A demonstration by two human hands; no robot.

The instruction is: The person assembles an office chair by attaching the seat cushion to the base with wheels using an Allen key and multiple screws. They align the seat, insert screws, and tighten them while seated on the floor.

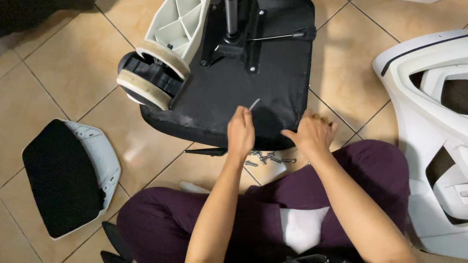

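An upturned black chair seat point(275, 78) lies on the tiled floor in front of me, its metal gas column point(230, 14) and white star base point(185, 8) pointing up. My left hand point(240, 133) pinches a thin silver tool or screw point(254, 104) against the seat's underside near its front edge. My right hand point(314, 134) rests on that front edge with fingers curled on the fabric. Several loose silver screws point(267, 158) lie on the floor under the seat's edge, between my hands.
A white chair backrest frame point(464, 137) with black mesh lies at the right. A black-padded white headrest point(68, 174) sits on the floor at the left. A castor wheel point(146, 80) hangs over the seat's left. Black plastic pieces point(119, 255) lie by my knee.
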